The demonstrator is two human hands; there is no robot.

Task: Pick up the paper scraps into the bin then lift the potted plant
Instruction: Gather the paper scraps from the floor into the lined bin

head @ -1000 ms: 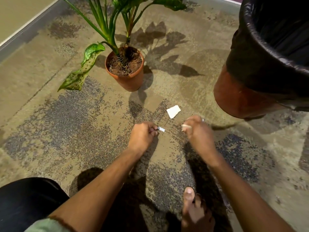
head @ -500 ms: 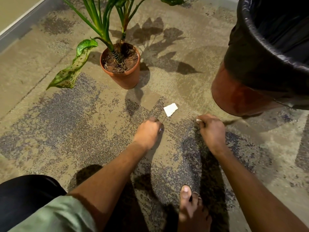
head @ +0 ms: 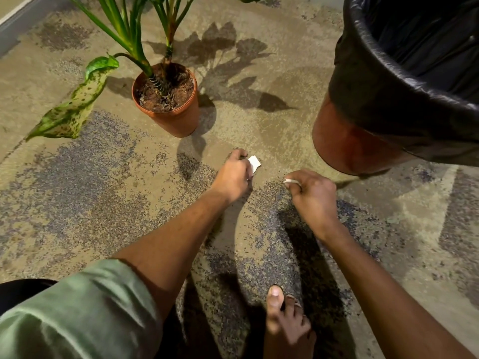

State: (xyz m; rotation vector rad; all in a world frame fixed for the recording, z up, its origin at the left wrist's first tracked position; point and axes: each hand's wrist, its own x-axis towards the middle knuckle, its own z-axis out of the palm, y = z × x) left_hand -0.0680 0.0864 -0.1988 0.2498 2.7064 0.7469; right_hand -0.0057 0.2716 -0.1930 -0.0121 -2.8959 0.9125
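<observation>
A white paper scrap point(head: 254, 162) lies on the carpet, and my left hand point(head: 233, 174) is over it with fingers curled on its edge. My right hand point(head: 312, 194) hovers just to the right, fingers closed on a small white scrap point(head: 291, 181) that pokes out at the fingertips. The potted plant point(head: 168, 99), an orange-brown pot with soil and long green leaves, stands on the floor beyond my left hand. The bin point(head: 404, 84), orange-brown with a black liner, stands at the upper right, close to my right hand.
A drooping speckled leaf point(head: 70, 110) hangs low at the left of the pot. My bare foot point(head: 285, 325) rests on the mottled carpet at the bottom centre. A grey skirting strip point(head: 15, 27) runs along the top left.
My left hand has reached forward from the carpet's middle onto the larger white scrap. My right hand has stayed closed on its small scrap and drifted slightly right, toward the bin.
</observation>
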